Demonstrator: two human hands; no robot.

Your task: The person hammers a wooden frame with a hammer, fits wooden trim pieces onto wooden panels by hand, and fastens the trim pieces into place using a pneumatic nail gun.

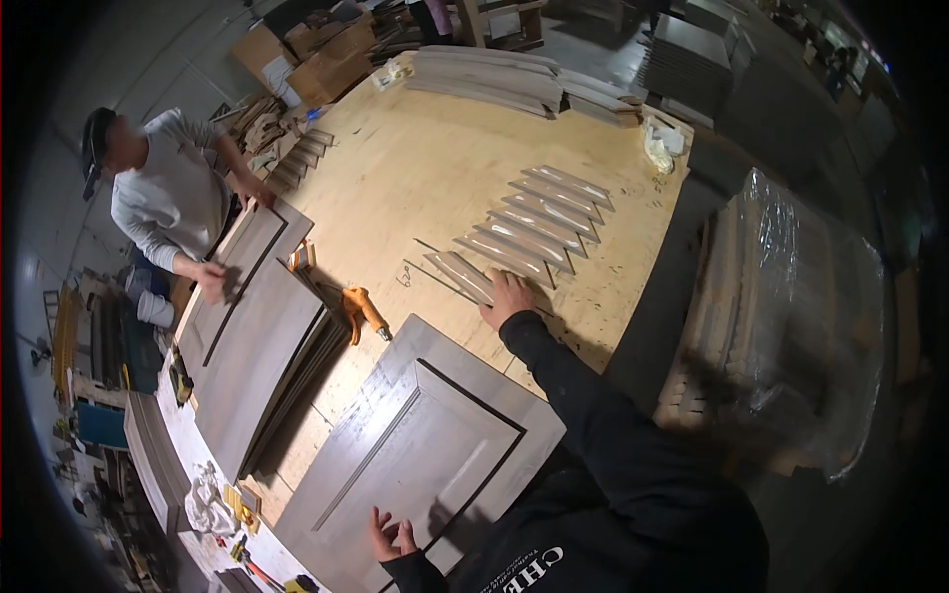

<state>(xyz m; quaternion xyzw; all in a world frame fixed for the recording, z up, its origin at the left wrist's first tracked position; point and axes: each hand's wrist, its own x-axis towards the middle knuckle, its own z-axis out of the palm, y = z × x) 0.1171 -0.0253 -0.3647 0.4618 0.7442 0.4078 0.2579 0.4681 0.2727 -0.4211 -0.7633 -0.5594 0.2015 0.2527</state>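
A grey-brown raised-panel cabinet door (395,465) lies at the near edge of the table, with dark lines along part of its inner frame. Over its lower part is my left hand (391,539), fingers apart and nothing in them. My right hand (510,299) reaches past the door and closes on the end of a short trim strip (460,276) with angled ends. Beyond it, several similar trim strips (544,219) lie in a slanted row, with glossy light streaks along them. An orange glue gun or similar tool (364,313) rests left of the strips.
Another person (173,188) stands at the left, hands at a second door panel (247,262) on a stack of panels (257,366). Long boards (484,79) line the table's far edge beside a crumpled white cloth (660,146). Right of the table stands a plastic-wrapped pallet (781,316).
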